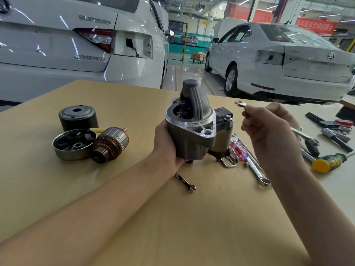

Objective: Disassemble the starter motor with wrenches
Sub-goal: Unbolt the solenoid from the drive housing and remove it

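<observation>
Nearest on the pale wooden desk (pixel 192 227), a small chrome open-end spanner (pixel 185 183) is lying just below the left hand (pixel 167 143), and a long chrome combination wrench (pixel 255 169) is lying beside a red-and-clear-handled screwdriver (pixel 237 149). Left grip is wrapping closed around the lower body of the grey cast-metal starter motor housing (pixel 192 120), which is standing upright nose-up, base hidden behind the palm so can't tell if it is resting on the desk. Right hand (pixel 269 129) is hovering just right of the housing, apart from it, grip closing on a thin chrome wrench (pixel 240 103) with its head pointing toward the nose. Black solenoid block with a small bolt (pixel 228 117) is sitting between the housing and the right hand.

Risk: one-handed hold on a heavy casting, so wrench torque could be twisting it out of the palm or toppling it onto the loose tools; a poorly seated wrench head could be slipping and rounding the bolt.

Further left, a copper-wound armature (pixel 110 144), a round metal brush-holder cup (pixel 74 144) and a dark cylindrical motor casing (pixel 78 118) are already off. Behind, two white cars (pixel 288 60) are parked
</observation>
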A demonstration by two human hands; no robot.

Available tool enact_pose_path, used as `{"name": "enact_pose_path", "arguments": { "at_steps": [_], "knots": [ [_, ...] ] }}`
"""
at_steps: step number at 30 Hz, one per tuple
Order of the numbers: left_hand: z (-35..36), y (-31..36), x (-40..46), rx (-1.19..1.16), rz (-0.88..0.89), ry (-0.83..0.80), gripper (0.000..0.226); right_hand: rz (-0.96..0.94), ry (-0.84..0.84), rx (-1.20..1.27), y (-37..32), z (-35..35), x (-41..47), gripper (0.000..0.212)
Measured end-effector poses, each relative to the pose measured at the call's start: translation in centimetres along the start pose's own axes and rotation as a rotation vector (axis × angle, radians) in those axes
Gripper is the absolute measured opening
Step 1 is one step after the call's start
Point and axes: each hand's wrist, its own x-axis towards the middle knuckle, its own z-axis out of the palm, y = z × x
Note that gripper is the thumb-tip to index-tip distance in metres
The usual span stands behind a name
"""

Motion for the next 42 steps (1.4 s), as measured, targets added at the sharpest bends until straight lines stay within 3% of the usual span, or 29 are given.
{"name": "enact_pose_path", "arguments": {
  "at_steps": [4,7,26,30,35,37,42],
  "knots": [
    [-0.1,-0.1,0.1,-0.01,0.013,-0.009,0.044,-0.463,0.018,-0.604,1.1,0.7,-1.2,0.029],
    [-0.1,-0.1,0.2,-0.003,0.008,0.001,0.045,-0.614,0.053,-0.835,1.9,1.1,-1.6,0.024],
    [-0.3,-0.1,0.1,0.021,0.009,0.002,0.043,-0.914,-0.025,-1.115,2.1,1.4,-2.1,0.03],
    [-0.2,-0.1,0.1,0.023,0.011,0.002,0.042,-0.664,0.053,-0.913,2.0,1.5,-1.9,0.027],
    [-0.1,0.0,0.1,0.026,0.013,-0.003,0.042,0.116,0.009,-0.198,0.3,0.8,-0.2,0.037],
    [0.0,0.1,0.0,0.032,0.015,0.001,0.043,0.334,0.022,-0.006,0.2,0.4,0.3,0.028],
    [0.2,0.1,-0.1,0.012,0.007,0.001,0.041,0.37,0.059,0.084,0.5,0.0,0.7,0.014]
  ]
}}
